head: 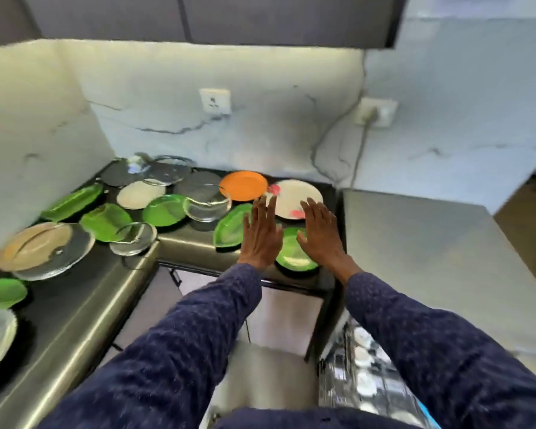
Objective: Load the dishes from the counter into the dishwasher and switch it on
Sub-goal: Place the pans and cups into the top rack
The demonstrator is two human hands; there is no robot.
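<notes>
Hands — no legible writing

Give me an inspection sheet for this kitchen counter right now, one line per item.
Surface: dark L-shaped counter, crowded with dishes.
Job's things: orange plate, white flowered plate, round green plate at the front edge, green leaf-shaped plates, glass bowls, glass lid; dishwasher rack open, lower right, partly loaded.
Clutter: nothing seen.
Hands: left hand and right hand open over the round green plate, holding nothing.
Cables: one cord plugged into the right wall socket.
Surroundings: marble backsplash, overhead cabinets.
</notes>
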